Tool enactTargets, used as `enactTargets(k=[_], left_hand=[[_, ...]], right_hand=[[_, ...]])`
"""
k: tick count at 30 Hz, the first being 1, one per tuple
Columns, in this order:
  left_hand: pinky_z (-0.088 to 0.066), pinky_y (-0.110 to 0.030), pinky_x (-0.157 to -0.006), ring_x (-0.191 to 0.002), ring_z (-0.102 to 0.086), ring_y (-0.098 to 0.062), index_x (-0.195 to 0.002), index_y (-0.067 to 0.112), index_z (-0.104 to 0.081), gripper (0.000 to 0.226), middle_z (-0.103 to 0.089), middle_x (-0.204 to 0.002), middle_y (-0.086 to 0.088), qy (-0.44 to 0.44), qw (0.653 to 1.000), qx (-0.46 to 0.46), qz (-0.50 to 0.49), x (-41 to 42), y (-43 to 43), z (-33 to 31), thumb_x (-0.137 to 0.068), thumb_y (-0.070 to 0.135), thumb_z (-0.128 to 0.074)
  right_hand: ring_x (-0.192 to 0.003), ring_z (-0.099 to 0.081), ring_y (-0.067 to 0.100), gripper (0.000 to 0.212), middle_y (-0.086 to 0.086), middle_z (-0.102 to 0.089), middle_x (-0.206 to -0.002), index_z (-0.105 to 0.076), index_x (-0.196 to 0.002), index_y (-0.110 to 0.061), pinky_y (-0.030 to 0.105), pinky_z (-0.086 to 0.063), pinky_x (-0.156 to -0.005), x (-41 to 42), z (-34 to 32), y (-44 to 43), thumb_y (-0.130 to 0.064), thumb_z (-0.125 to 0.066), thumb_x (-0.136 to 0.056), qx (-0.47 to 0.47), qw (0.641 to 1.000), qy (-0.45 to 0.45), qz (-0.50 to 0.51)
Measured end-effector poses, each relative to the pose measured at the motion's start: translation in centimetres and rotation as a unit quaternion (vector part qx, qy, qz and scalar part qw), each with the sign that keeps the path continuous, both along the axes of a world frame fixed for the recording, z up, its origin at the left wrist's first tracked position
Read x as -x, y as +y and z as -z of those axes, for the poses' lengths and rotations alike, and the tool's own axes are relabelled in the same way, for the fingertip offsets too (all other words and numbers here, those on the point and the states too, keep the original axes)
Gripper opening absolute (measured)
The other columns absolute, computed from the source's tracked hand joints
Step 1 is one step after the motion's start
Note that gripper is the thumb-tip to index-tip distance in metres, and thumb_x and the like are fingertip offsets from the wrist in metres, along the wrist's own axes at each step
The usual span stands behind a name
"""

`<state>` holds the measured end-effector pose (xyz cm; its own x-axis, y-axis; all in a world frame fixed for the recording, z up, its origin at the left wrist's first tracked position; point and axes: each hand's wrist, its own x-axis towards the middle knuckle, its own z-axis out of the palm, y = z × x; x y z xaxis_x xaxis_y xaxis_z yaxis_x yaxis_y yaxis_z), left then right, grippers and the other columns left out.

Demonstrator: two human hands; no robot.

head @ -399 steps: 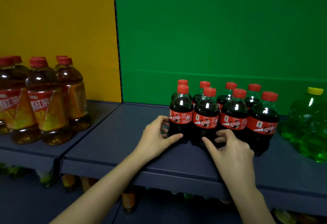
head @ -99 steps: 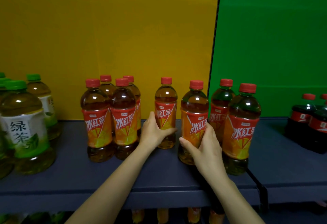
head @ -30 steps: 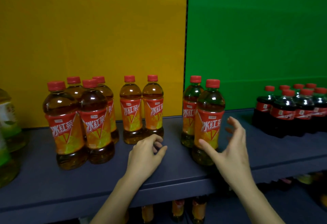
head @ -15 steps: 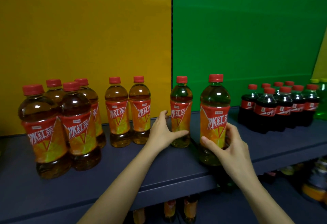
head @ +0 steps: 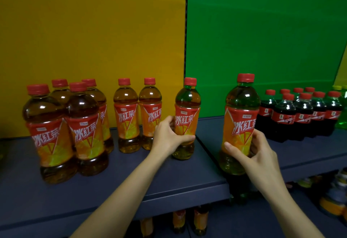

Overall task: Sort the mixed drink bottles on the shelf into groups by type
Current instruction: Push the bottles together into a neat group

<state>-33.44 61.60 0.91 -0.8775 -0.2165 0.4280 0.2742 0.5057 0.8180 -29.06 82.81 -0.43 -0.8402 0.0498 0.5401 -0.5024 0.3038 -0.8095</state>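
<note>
Both tea bottles have red caps and amber tea inside. The first tea bottle (head: 187, 96) stands on the dark shelf (head: 131, 185), just right of a tea pair (head: 138, 106). The left hand (head: 168, 139) is curled around its label. The second tea bottle (head: 241, 104) is at the front edge of the shelf, and the right hand (head: 258, 156) grips its lower part. Four tea bottles (head: 65, 125) stand far left and the cola bottles (head: 300, 115) right.

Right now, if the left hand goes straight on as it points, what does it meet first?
The left hand grips an iced tea bottle; beyond it the way looks free to the back panel, though depth is unclear.
</note>
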Motion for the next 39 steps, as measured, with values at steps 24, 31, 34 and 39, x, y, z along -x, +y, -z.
enactTargets(k=[24,31,34,39], left_hand=[[-0.053,-0.041,-0.087,-0.100,-0.063,-0.021,-0.119,0.013,-0.055,0.081,-0.067,-0.111,-0.003,0.044,0.945,0.089,-0.312,-9.0,-8.9,1.1,-0.054,0.052,-0.082],[-0.052,-0.037,-0.089,-0.108,-0.061,-0.021,-0.130,0.012,-0.045,0.090,-0.062,-0.121,-0.004,0.040,0.942,0.117,-0.313,-8.9,-8.8,1.8,-0.059,0.057,-0.077],[-0.050,-0.037,-0.092,-0.112,-0.058,-0.021,-0.134,0.011,-0.039,0.091,-0.058,-0.125,-0.005,0.054,0.945,0.117,-0.301,-9.0,-8.6,2.2,-0.063,0.055,-0.075],[-0.038,-0.033,-0.105,-0.129,-0.043,-0.020,-0.144,0.008,-0.027,0.084,-0.046,-0.139,-0.006,0.076,0.951,0.122,-0.273,-9.4,-8.1,3.0,-0.079,0.046,-0.065]], right_hand=[[-0.108,-0.056,0.009,0.069,-0.008,-0.059,-0.115,-0.041,-0.126,-0.025,0.032,-0.047,-0.095,1.9,0.3,-14.2,-0.040,-0.077,-0.068,-0.030,0.983,-0.012,-0.179],[-0.109,-0.057,0.013,0.070,-0.003,-0.059,-0.120,-0.039,-0.127,-0.022,0.034,-0.047,-0.095,2.8,1.1,-15.6,-0.037,-0.077,-0.070,-0.047,0.983,-0.032,-0.173],[-0.110,-0.056,0.013,0.071,-0.003,-0.058,-0.120,-0.037,-0.128,-0.021,0.032,-0.046,-0.095,2.9,1.2,-15.9,-0.036,-0.076,-0.070,-0.055,0.982,-0.035,-0.175],[-0.115,-0.051,0.014,0.078,-0.001,-0.053,-0.128,-0.033,-0.131,-0.021,0.033,-0.044,-0.096,3.2,0.8,-15.4,-0.039,-0.077,-0.069,-0.125,0.976,-0.040,-0.176]])
